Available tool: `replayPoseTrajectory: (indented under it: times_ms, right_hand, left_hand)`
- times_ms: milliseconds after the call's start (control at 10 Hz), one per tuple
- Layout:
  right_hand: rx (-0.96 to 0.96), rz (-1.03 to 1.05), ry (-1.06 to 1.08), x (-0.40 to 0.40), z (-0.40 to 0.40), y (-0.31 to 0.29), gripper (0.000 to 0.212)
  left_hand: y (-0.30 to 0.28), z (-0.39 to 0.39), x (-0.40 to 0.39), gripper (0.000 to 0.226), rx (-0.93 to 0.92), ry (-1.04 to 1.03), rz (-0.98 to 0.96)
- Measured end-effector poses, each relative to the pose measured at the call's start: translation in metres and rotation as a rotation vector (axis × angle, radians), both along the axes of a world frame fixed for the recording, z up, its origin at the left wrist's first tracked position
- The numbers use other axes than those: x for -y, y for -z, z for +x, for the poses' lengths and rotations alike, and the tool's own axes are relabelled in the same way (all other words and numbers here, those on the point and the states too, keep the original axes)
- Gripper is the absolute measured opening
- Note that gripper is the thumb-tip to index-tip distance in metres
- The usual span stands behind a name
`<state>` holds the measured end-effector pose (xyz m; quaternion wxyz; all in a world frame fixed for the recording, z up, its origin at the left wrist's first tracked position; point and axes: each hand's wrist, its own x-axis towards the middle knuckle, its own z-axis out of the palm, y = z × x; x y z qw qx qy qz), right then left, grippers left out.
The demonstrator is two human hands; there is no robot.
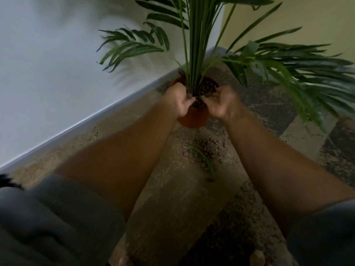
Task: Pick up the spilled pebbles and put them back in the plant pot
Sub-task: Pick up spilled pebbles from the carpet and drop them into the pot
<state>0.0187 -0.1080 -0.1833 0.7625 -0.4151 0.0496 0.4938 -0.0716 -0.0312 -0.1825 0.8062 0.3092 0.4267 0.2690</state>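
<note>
An orange plant pot (194, 117) stands on the floor near the wall corner, with dark pebbles on its soil (208, 85) and tall green stems rising from it. Both my hands are over the pot's top. My left hand (179, 101) is cupped at the pot's left rim, and a brown pebble (190, 96) shows at its fingertips. My right hand (221, 102) is cupped palm-up at the right rim, blurred. A pile of spilled pebbles (209, 150) lies on the floor in front of the pot, with a small green leaf (203, 157) on it.
A white wall with a skirting board (92, 120) runs diagonally on the left. Long palm fronds (299, 72) spread out to the right above the speckled floor. My knees and grey clothing (57, 217) fill the bottom corners.
</note>
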Motion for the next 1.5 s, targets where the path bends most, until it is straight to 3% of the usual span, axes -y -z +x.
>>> replayPoseTrajectory:
  times_ms: [300,400,500,600,700,800,900,1000,1100,1200,1300,1400,1500]
  right_hand:
    - [0.039,-0.103,0.007,0.031,-0.005,0.021,0.034]
    - [0.111,-0.283,-0.043,0.040,-0.003,0.044,0.024]
    - [0.201,-0.481,-0.133,0.050,-0.003,0.070,0.016]
    - [0.322,-0.616,-0.226,0.058,-0.010,0.090,0.011]
    - [0.537,-0.724,-0.348,0.062,-0.021,0.108,0.023]
    - [0.934,-0.825,-0.594,0.064,-0.035,0.116,0.023]
    - [1.228,-0.863,-0.796,0.065,-0.046,0.123,0.024]
    - [1.398,-0.860,-0.922,0.066,-0.056,0.133,0.019]
    - [1.451,-0.852,-0.909,0.069,-0.061,0.145,0.037]
    - [1.407,-0.860,-0.852,0.070,-0.060,0.155,0.037]
    - [1.609,-0.846,-0.941,0.068,-0.058,0.161,0.039]
    - [1.569,-0.824,-0.941,0.066,-0.055,0.162,0.036]
    - [1.547,-0.850,-0.869,0.065,-0.054,0.166,0.027]
  left_hand:
    - [0.034,-0.036,0.010,0.035,0.025,-0.114,0.003]
    - [0.061,-0.049,0.015,0.032,-0.123,-0.130,0.000]
    - [0.090,-0.063,0.020,0.032,-0.403,-0.010,0.093]
    - [0.119,-0.070,0.026,0.034,-0.557,0.152,0.260]
    - [0.137,-0.072,0.030,0.031,-0.696,0.317,0.424]
    - [0.148,-0.068,0.034,0.040,-0.659,0.446,0.482]
    - [0.153,-0.064,0.039,0.063,-0.791,0.659,0.709]
    - [0.155,-0.058,0.042,0.056,-0.826,0.892,0.865]
    - [0.158,-0.056,0.050,0.052,-0.904,0.967,0.989]
    - [0.160,-0.060,0.053,0.052,-0.996,0.894,1.116]
    - [0.164,-0.066,0.051,0.040,-1.014,0.899,1.089]
    - [0.172,-0.078,0.047,0.045,-0.970,0.885,1.035]
    - [0.175,-0.085,0.045,0.069,-0.968,0.825,1.029]
